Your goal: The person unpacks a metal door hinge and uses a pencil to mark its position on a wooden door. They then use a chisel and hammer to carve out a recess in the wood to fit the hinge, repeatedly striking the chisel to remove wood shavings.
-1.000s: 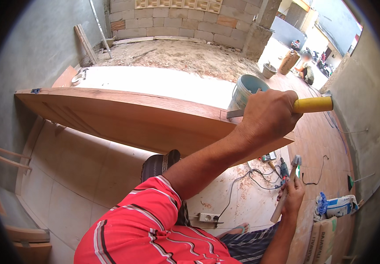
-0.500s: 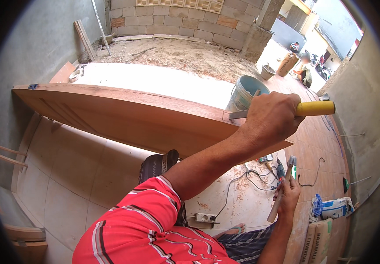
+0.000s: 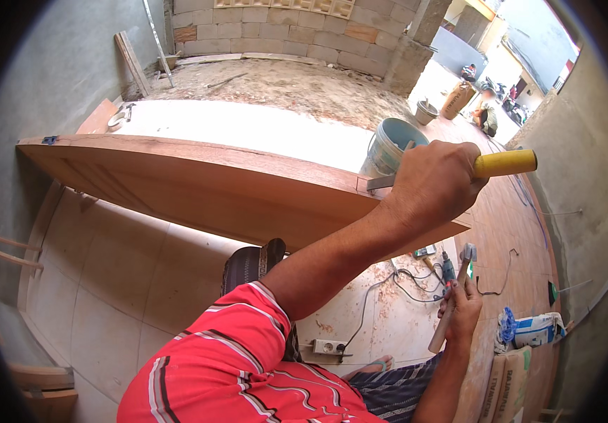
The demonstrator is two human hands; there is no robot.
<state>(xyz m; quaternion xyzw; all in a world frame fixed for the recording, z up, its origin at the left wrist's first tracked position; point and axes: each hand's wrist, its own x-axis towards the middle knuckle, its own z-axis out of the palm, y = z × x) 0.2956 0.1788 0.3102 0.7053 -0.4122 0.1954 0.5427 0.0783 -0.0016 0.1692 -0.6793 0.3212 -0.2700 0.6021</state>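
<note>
My left hand (image 3: 436,182) is closed around a chisel (image 3: 507,163) with a yellow handle that sticks out to the right. Its flat metal blade rests at the upper edge of a brown wooden door (image 3: 212,189), beside a marked rectangle near that edge's right end. The door stands on its long side across the view. Lower down on the right, my right hand (image 3: 463,314) grips a hammer (image 3: 445,328) by its wooden handle, head upward and apart from the chisel. My left forearm hides part of the door.
Behind the door stands a pale blue bucket (image 3: 397,137). A power drill (image 3: 448,268) with a cable lies near the hammer, among shavings. A power strip (image 3: 328,347) sits on the tiles by my foot. Bags (image 3: 503,384) lie at the lower right; another person (image 3: 487,116) crouches far off.
Very little differs. The view has shifted slightly; the chisel stays at the door edge and both hands keep their grips.
</note>
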